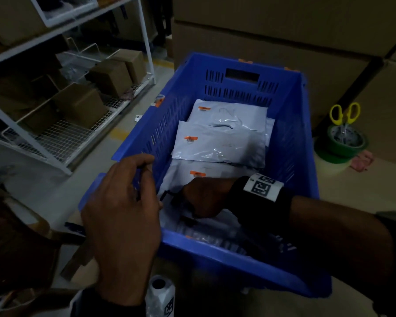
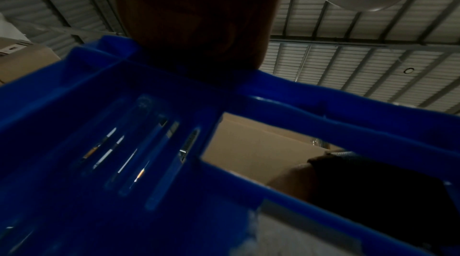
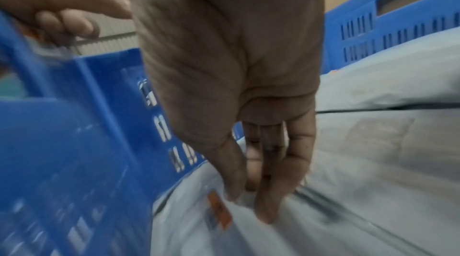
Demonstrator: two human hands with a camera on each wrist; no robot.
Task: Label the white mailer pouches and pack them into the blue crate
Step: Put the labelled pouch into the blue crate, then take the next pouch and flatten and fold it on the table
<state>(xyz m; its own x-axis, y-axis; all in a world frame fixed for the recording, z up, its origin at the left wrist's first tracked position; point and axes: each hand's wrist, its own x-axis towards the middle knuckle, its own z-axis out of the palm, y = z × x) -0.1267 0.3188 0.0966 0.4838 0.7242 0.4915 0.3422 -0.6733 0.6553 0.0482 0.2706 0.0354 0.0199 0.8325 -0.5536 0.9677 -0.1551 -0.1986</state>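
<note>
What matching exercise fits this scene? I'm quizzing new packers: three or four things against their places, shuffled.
Things:
1. yellow-handled scissors
2. white plastic mailer pouches
3. brown cardboard boxes
4. right hand

Places:
A. on the white wire shelf
B. in the green tape roll
C. reaching into the blue plastic crate
D. stacked in the crate

Pairs: 1-B, 2-D, 3-A, 4-C

right hand (image 1: 201,197) fingertips hidden | orange labels (image 1: 189,138) unreadable | right-wrist view blurred

Black wristband (image 1: 260,193), square-code tag (image 1: 262,184)
</note>
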